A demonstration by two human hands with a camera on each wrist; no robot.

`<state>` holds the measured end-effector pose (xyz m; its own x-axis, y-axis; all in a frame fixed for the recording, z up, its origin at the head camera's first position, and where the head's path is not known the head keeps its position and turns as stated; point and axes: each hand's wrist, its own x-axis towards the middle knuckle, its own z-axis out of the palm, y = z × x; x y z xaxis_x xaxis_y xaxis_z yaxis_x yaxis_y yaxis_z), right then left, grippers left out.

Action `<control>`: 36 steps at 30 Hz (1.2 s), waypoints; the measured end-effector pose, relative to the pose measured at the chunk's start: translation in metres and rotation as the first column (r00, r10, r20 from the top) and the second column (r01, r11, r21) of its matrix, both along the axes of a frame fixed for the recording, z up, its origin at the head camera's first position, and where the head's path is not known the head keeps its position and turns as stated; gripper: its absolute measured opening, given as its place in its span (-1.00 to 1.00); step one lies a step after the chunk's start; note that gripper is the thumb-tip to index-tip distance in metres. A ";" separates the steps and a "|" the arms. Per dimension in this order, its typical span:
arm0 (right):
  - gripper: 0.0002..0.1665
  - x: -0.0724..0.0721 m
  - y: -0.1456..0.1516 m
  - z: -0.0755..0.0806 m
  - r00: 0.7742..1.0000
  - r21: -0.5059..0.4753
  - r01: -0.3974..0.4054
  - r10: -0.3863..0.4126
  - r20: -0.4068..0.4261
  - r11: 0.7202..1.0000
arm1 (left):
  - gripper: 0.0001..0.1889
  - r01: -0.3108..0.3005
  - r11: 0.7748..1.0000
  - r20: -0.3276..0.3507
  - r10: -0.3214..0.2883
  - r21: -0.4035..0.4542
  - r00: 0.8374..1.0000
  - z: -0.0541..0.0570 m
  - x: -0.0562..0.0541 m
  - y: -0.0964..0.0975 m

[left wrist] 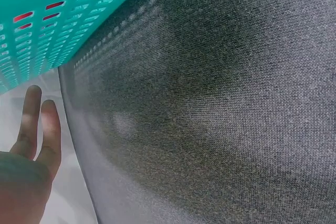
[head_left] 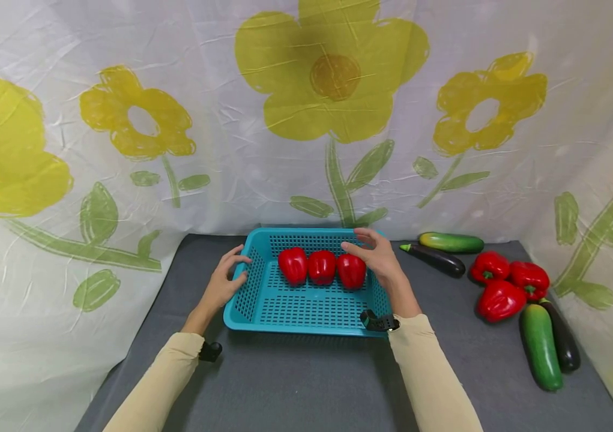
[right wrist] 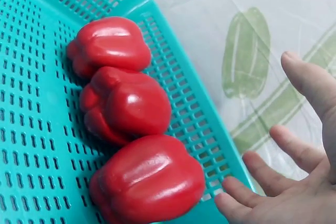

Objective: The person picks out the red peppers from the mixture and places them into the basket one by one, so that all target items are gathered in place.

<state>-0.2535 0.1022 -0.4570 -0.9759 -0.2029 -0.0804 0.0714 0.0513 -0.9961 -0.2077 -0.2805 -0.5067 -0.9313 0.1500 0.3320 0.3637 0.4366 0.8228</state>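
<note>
Three red bell peppers lie side by side along the far part of a blue-green plastic basket (head_left: 306, 309): the left pepper (head_left: 292, 267), the middle pepper (head_left: 322, 267) and the right pepper (head_left: 352, 273). At the basket's left rim is my left hand (head_left: 221, 283), fingers apart and loosely bent; the left wrist view has two of its fingers (left wrist: 51, 129) outside the perforated wall. My right hand (head_left: 382, 259) hovers over the right rim near the right pepper. In the right wrist view its spread fingers (right wrist: 268, 174) hold nothing, beside the basket's wall.
To the right, a zucchini (head_left: 451, 242) and an eggplant (head_left: 438, 261) lie near the back. Several more red bell peppers (head_left: 502, 300) are clustered beside them, with another zucchini (head_left: 541, 348) and eggplant (head_left: 562, 339) in front. A flower-printed sheet (head_left: 220, 180) hangs behind the dark table (head_left: 284, 384).
</note>
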 end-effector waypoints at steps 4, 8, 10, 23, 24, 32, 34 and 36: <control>-0.22 0.003 0.002 0.001 0.999 -0.007 -0.040 0.040 -0.014 0.999 | -0.71 -0.010 1.000 -0.006 0.010 -0.011 1.000 -0.011 -0.006 -0.004; -0.26 0.005 0.005 0.001 0.996 -0.021 -0.086 0.086 -0.028 0.996 | -0.71 -0.015 1.000 -0.002 0.015 -0.010 1.000 -0.014 -0.007 -0.005; -0.30 0.006 0.006 0.000 0.995 -0.039 -0.097 0.096 -0.022 0.994 | -0.71 -0.019 1.000 -0.004 0.019 -0.019 1.000 -0.014 -0.006 -0.004; -0.46 0.013 0.017 0.013 0.981 -0.001 -0.179 0.178 -0.077 0.984 | -0.70 -0.042 0.996 -0.019 0.041 -0.082 0.999 -0.012 -0.007 -0.006; -0.45 0.014 0.017 0.016 0.979 0.012 -0.184 0.185 -0.083 0.983 | -0.69 -0.044 0.995 -0.012 0.044 -0.086 0.999 -0.013 -0.008 -0.007; -0.47 0.021 0.027 0.028 0.974 0.009 -0.209 0.209 -0.090 0.978 | -0.68 -0.046 0.994 -0.012 0.045 -0.101 0.999 -0.011 -0.008 -0.007; -0.47 0.022 0.029 0.028 0.972 0.018 -0.216 0.216 -0.095 0.976 | -0.67 -0.043 0.994 -0.015 0.041 -0.104 0.999 -0.010 -0.008 -0.007; -0.47 0.023 0.031 0.027 0.968 0.034 -0.223 0.226 -0.106 0.974 | -0.68 -0.037 0.994 -0.018 0.036 -0.102 0.999 -0.011 -0.008 -0.007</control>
<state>-0.2306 0.1337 -0.4295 -0.9087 -0.4171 0.0169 -0.0529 0.0750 -0.9958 -0.2154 -0.2871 -0.5174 -0.9315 0.1500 0.3315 0.3587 0.5317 0.7672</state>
